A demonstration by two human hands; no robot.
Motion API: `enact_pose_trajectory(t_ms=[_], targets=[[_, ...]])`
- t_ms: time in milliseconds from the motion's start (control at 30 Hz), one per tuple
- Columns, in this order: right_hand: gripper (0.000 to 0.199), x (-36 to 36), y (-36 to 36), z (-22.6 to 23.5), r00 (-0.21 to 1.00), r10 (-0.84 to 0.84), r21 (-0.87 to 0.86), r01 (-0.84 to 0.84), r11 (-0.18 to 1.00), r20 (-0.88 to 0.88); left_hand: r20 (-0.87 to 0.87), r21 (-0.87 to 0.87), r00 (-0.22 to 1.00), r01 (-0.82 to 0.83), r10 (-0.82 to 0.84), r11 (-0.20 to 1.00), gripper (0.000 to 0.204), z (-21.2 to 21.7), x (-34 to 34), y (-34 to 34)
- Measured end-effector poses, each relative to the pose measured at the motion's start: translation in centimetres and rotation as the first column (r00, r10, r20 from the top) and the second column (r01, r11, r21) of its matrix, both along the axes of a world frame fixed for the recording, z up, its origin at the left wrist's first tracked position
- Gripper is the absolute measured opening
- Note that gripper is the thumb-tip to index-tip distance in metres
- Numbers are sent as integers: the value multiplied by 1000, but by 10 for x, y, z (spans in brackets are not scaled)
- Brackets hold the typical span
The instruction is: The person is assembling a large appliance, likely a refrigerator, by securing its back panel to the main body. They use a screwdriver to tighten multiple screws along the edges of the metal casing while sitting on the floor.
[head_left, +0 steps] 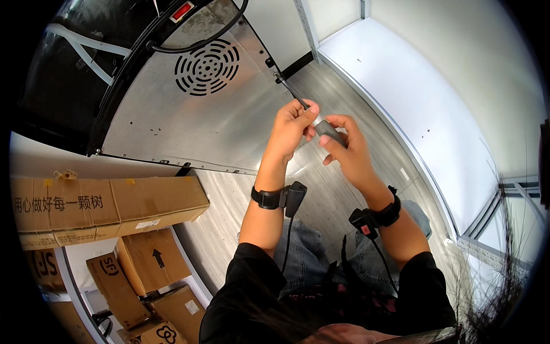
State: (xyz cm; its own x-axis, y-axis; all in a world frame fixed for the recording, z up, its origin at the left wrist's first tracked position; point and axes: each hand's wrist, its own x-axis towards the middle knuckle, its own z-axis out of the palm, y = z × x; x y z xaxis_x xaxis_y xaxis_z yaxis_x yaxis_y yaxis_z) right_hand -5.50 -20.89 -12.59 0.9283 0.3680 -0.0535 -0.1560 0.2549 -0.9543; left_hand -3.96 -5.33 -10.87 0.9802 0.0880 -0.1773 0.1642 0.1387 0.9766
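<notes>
Both my hands are on a screwdriver [330, 133] with a dark grey handle. My left hand [291, 127] pinches it near the front of the handle, where the shaft begins. Around the handle's rear curl the fingers of my right hand [350, 143]. The thin shaft slants up and left, its tip at a small black fitting [279, 78] on the edge of a metal panel [229, 126]. Whether the tip sits in a screw is too small to tell. The panel has a round pattern of vent slots and belongs to a large black appliance [74, 63].
A red rocker switch [182, 11] and a black cable [197, 49] are at the appliance's top. Cardboard boxes [160, 200] lie on a shelf rack at the lower left. A white shelf [412, 97] runs along the right wall. Below is grey wood-look floor [366, 109].
</notes>
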Motion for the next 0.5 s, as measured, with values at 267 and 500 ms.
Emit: enact_pose_trajectory(t_ms=[267,500], targets=[[38,8,3,-31,954,-37,-196,99,976,298,-1,146,999,-45,46,988,18,-3,4,-5],[41,-2,4,-17,968,-85,-207,136,969,237,11,20,1000,23,-24,1000,23,-8,2,6]])
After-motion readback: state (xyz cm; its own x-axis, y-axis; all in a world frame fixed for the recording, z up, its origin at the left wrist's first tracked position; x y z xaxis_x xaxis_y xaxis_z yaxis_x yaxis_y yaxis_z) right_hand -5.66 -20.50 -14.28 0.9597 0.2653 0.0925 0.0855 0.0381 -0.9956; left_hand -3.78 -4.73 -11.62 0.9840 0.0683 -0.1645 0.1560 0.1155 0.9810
